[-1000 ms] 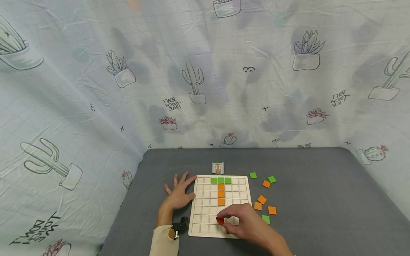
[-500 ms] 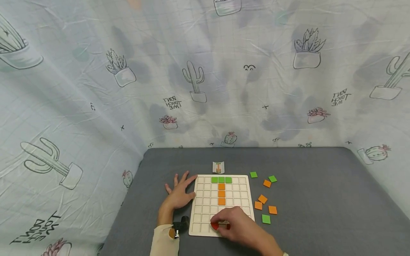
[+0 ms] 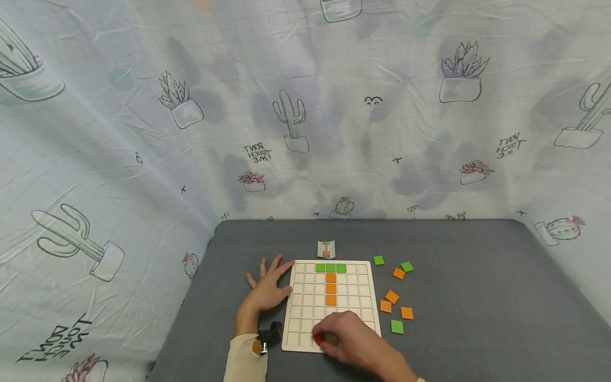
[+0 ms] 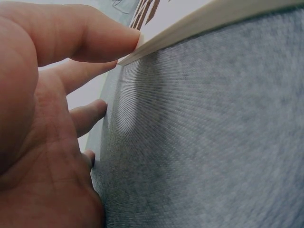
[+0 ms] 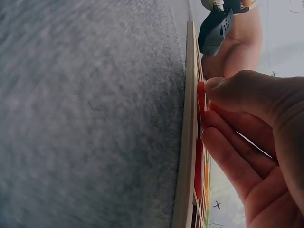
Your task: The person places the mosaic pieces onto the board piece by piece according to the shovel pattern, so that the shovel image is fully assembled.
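A pale grid board (image 3: 300,313) lies on the grey table. Three green tiles (image 3: 331,268) sit in its far row, with three orange tiles (image 3: 331,288) in a column below the middle one. My right hand (image 3: 350,337) pinches a red tile (image 5: 201,97) between thumb and fingertips, right at the board's near row. Beside it, a second red tile (image 5: 198,168) sits in the same row, largely hidden by the hand in the head view. My left hand (image 3: 267,292) has its fingers spread, thumb and index finger touching the board's left edge.
Behind the board lies a small pattern card (image 3: 326,249). Several loose orange tiles (image 3: 392,296) and green tiles (image 3: 397,326) are scattered to its right. A black wrist camera (image 3: 273,334) sits by the left forearm. A printed cloth (image 3: 334,116) hangs behind the table.
My right hand has moved left and toward the near edge, lowering the red tile to the board's near row. The left hand stays at the board's left edge.
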Tool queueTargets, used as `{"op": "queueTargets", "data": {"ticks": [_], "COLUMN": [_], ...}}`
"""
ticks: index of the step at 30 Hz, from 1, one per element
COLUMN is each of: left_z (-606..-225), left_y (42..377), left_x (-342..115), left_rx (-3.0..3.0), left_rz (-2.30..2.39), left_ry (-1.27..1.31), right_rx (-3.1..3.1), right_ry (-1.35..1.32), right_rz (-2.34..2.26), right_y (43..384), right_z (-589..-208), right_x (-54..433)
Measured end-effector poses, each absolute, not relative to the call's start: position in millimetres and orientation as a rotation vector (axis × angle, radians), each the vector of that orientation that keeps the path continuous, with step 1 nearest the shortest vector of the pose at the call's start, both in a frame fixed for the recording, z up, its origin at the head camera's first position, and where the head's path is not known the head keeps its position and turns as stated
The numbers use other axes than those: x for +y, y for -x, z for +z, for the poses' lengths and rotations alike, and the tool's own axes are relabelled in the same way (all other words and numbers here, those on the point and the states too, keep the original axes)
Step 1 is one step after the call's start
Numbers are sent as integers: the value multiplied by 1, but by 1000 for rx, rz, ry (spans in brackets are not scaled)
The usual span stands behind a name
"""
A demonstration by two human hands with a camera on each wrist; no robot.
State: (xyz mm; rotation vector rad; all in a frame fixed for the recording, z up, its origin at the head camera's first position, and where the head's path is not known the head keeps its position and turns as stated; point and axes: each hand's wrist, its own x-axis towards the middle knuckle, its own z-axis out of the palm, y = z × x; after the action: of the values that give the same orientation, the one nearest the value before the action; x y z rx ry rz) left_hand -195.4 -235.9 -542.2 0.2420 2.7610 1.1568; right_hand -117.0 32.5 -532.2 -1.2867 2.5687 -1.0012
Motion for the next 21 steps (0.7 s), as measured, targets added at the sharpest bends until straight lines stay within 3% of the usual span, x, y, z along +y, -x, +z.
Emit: {"op": "queueTargets", "data": {"ticks": [21], "left_z": [-544], "left_y": [197], "left_x": [-235], "left_rx": [2759], "left_rz": [1152], "left_ry": [-237], "right_rx": [2601], "right_ry": [1287], "right_rz": [-1196], "right_y": [112], "right_z": [-535], "right_x": [42]}}
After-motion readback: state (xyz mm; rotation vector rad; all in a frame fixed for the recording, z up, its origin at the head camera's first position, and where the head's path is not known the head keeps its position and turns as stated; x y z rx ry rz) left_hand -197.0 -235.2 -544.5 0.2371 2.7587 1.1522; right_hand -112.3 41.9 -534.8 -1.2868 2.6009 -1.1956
